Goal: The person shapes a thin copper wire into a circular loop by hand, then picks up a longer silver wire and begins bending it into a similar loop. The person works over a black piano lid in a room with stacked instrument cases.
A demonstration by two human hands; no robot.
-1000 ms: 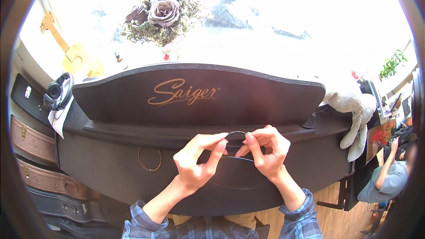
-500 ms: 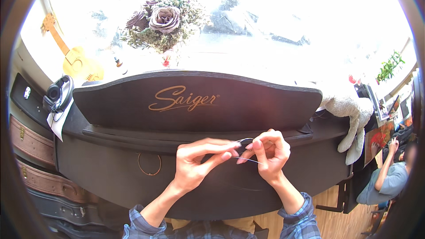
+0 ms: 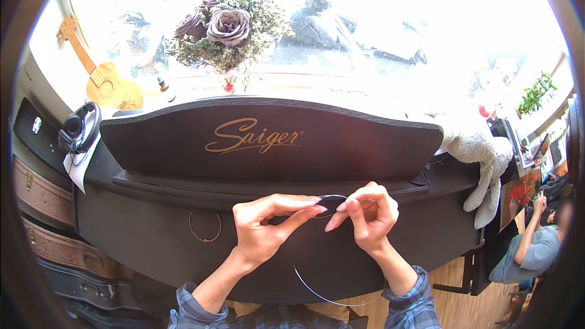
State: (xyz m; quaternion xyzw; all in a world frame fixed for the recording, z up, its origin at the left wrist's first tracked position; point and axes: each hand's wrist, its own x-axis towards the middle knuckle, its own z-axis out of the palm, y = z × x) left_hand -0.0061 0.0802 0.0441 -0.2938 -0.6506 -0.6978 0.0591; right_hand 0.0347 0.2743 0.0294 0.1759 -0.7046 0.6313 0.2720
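Both my hands are raised over the black curved desktop [image 3: 152, 244], a short way apart. My left hand [image 3: 259, 228] pinches a thin silvery wire string [image 3: 334, 196] between thumb and fingers. Closed on the same string is my right hand [image 3: 373, 219], its thumb and forefinger together and the other fingers curled. Between the two pinches the string bows into a small loop. A long loose length of it curves below my hands, over the desk's front edge. To the left of my left hand, a coiled copper-coloured string [image 3: 206, 240] lies on the desktop.
A black upright panel [image 3: 341, 140] stands behind my hands. Headphones [image 3: 74, 127] and a small guitar [image 3: 116, 88] are at left, above stacked instrument cases [image 3: 64, 189]. Flowers [image 3: 228, 27] stand by the window. A grey plush toy [image 3: 490, 152] hangs at right; another person [image 3: 533, 250] sits beyond.
My left hand has shifted slightly left, widening the gap between my hands. A long curve of string now shows below them; the short end beneath my right fingers is gone from there.
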